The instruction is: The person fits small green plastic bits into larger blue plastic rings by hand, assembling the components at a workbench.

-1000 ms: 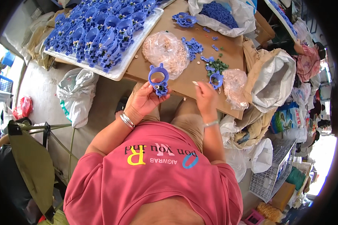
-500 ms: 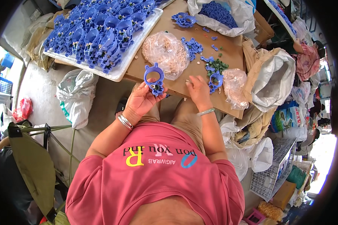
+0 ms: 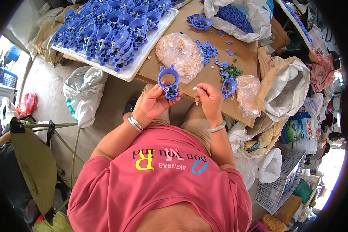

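Observation:
My left hand [image 3: 154,102] grips the lower part of a blue plastic ring-shaped piece [image 3: 168,82], with two small ears on top and dark green and pale bits below the ring. To its right, apart from it, my right hand [image 3: 209,101] is closed in a pinch on a small pale piece [image 3: 195,88]. Beyond my hands a clear bag of pale small parts [image 3: 179,58] lies on the brown table [image 3: 143,71]. Another blue ring piece [image 3: 229,86] rests by the green parts [image 3: 232,72], near a smaller bag of pale parts [image 3: 248,94].
A white tray [image 3: 121,74] at the far left carries many blue pieces. Loose blue parts [image 3: 207,51] lie mid-table; a white sack of blue parts [image 3: 236,21] stands at the back. An open sack [image 3: 286,91] leans at the table's right edge, above a grey crate [image 3: 280,181].
My right hand has drawn back from the table's edge toward me and now pinches a small pale piece. My left hand still holds the blue piece; the whole view has shifted slightly.

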Available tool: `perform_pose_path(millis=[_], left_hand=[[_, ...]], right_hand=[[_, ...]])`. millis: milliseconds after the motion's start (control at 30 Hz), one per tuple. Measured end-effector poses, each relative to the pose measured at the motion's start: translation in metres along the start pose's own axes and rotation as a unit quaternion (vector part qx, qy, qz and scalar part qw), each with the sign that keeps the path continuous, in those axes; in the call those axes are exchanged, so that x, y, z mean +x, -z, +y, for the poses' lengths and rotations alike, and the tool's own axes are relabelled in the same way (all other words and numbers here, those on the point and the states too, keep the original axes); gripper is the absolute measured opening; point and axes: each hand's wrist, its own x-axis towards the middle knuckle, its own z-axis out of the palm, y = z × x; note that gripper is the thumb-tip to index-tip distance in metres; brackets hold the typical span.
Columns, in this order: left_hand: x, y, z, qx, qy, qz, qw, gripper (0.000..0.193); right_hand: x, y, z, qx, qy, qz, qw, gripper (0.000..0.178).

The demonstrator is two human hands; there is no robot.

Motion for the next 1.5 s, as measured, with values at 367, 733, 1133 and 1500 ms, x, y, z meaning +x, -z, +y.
perform_pose_path(millis=[367,733,1133,1500], left_hand=[[0.000,-0.009,-0.006,0.022,0.024,-0.035,0.999,0.044],[-0.001,-0.006,-0.008,0.074,-0.001,-0.059,0.996,0.046],[0.000,-0.002,-0.003,0.056,0.005,-0.034,0.998,0.039],[0.000,-0.003,-0.004,0.070,0.005,-0.027,0.997,0.039]], right_hand=[[-0.009,-0.034,-0.011,-0.053,0.214,0.015,0.975,0.007],[-0.012,-0.038,-0.016,-0.211,0.238,0.030,0.948,0.007],[-0.010,-0.037,-0.011,-0.083,0.081,-0.035,0.993,0.008],[-0.012,-0.039,-0.015,-0.085,0.064,-0.026,0.994,0.008]])
